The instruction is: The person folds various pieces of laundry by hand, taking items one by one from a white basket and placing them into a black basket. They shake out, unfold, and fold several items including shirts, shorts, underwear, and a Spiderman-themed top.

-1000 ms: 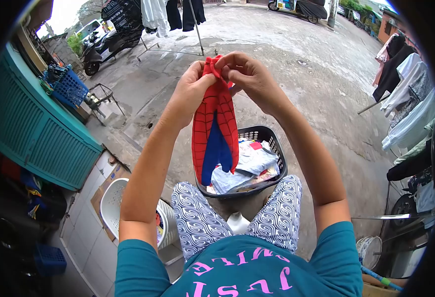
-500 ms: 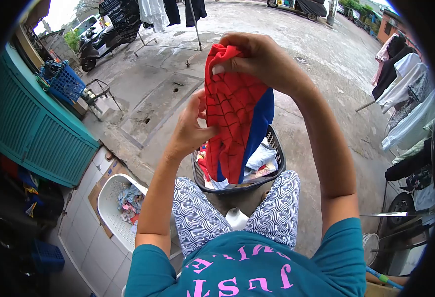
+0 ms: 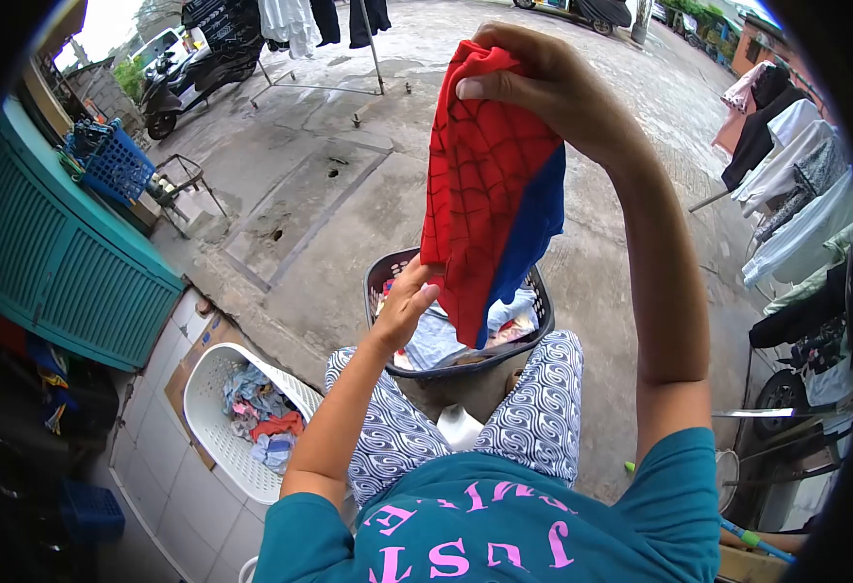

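A: How is the red-and-blue web-print garment (image 3: 480, 185) supported?

B: By the right hand (image 3: 561, 92), raised, thumb and bent fingers pinching the upper end of the cloth. The garment hangs above the black laundry basket (image 3: 446, 371); its lower tip appears just inside the middle of the basket's near rim. Contact with the contents cannot be told.

A: And the left hand (image 3: 405, 309)?

B: Lower, at the garment's left edge. The thumb stands apart from the fingers; whether they grip the cloth cannot be told.

A: What surrounds them?

B: The black basket stands on concrete ground (image 3: 631, 291), just beyond the knees of the patterned trousers (image 3: 392, 418). Within it, light-blue cloth (image 3: 431, 342) lies toward the near left corner. To the left, a white basket (image 3: 210, 413) rests on the tiled floor (image 3: 179, 481); red cloth (image 3: 278, 425) lies near its right edge.
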A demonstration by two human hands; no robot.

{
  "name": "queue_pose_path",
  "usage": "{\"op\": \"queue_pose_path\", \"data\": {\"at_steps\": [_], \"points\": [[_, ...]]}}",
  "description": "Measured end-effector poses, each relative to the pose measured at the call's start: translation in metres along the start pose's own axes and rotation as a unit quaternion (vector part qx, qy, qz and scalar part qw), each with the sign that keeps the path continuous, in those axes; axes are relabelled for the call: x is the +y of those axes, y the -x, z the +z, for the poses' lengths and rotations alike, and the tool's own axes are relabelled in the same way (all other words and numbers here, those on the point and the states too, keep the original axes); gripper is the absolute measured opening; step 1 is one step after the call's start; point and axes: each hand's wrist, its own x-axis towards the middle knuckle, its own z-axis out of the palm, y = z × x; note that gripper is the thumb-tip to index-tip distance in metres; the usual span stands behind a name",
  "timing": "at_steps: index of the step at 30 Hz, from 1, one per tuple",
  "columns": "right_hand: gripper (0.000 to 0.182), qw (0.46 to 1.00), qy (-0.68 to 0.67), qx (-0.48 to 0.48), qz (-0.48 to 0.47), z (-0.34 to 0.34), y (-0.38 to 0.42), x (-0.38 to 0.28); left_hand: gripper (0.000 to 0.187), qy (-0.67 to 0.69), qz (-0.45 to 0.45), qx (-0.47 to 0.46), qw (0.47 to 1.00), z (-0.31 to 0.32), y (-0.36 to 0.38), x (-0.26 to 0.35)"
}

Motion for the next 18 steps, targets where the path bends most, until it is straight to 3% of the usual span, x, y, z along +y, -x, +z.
{"op": "queue_pose_path", "data": {"at_steps": [1,2,5,7,8,9,10,13,14,15,18], "points": [[0.028,1.0,-0.001,0.0,0.0,0.001,-0.001,0.002,0.05,0.06,0.048,0.003,0.997,0.006,0.001,-0.001],[0.027,1.0,0.003,0.018,0.023,0.002,-0.001,0.003,0.071,-0.024,0.04,0.003,0.999,0.011,0.002,0.011],[0.025,0.997,-0.029,0.034,0.06,0.004,-0.002,0.011,0.035,-0.159,0.046,0.059,0.984,0.026,0.004,-0.001],[0.023,0.995,-0.057,0.035,0.073,-0.002,-0.001,0.021,0.02,-0.097,-0.012,0.114,0.989,0.018,0.011,-0.01],[0.026,0.991,-0.088,0.047,0.09,-0.006,0.002,0.03,0.017,-0.075,0.0,0.119,0.99,0.004,0.009,-0.021],[0.029,0.985,-0.119,0.059,0.107,-0.01,0.006,0.039,0.014,-0.026,-0.054,0.139,0.988,-0.007,0.015,-0.03],[0.029,0.986,-0.117,0.06,0.107,-0.015,0.012,0.046,0.011,-0.058,-0.054,0.142,0.987,-0.022,0.018,-0.022],[0.022,0.977,-0.133,0.009,0.166,-0.03,0.031,0.068,0.014,-0.011,-0.057,0.15,0.987,-0.074,0.03,-0.02],[0.021,0.974,-0.123,-0.032,0.185,-0.033,0.036,0.073,0.017,0.095,-0.098,0.193,0.972,-0.084,0.032,-0.011],[0.02,0.97,-0.113,-0.073,0.202,-0.036,0.039,0.076,0.018,0.091,-0.119,0.202,0.968,-0.096,0.037,0.002],[0.021,0.963,-0.114,-0.092,0.228,-0.032,0.039,0.084,0.019,0.016,-0.04,0.188,0.981,-0.114,0.047,0.004]]}}
